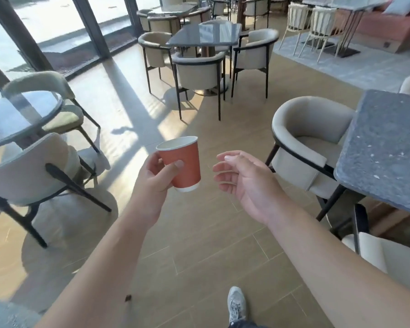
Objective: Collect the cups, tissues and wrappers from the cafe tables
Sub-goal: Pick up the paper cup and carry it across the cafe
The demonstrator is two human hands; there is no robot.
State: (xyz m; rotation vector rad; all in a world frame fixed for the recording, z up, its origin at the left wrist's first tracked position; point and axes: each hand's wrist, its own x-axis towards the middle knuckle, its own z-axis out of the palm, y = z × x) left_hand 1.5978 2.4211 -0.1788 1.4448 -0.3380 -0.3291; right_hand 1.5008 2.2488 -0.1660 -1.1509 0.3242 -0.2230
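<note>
An orange-red paper cup [184, 165] with a white rim and base is held upright, slightly tilted, in my left hand [152, 178], thumb across its front. My right hand [244, 178] hovers just right of the cup, palm turned inward, fingers loosely curled and apart, holding nothing. Both hands are over the floor in the aisle between tables. No tissues or wrappers are visible.
A round glass table [21, 114] with beige chairs [33, 171] stands at left. A grey stone table [384, 147] and a beige armchair [308, 143] stand at right. A dark square table [204, 34] ringed by chairs is ahead. My shoe [236, 304] is on the wooden floor.
</note>
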